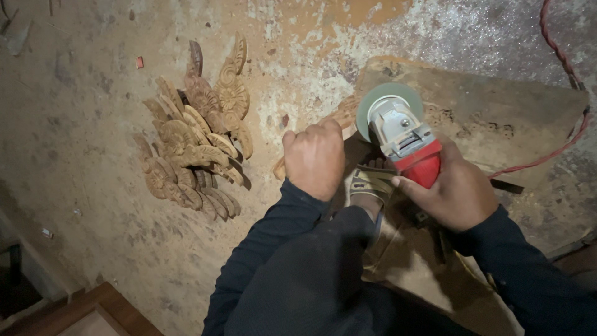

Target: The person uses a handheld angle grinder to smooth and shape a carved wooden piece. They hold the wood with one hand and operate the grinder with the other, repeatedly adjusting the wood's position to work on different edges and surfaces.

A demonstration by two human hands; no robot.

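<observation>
Nearest, dark sleeves and a knee. Left hand (315, 158) clenched on a carved wooden piece (341, 118), pressed toward the disc of an angle grinder (401, 134) gripped by right hand (449, 193). Probably light, stiff, brittle at thin scrolls; best held by the thick end. Left of hands, piled carvings (196, 140) on dusty floor (87, 186); red cord (563, 59) beyond right hand.
</observation>
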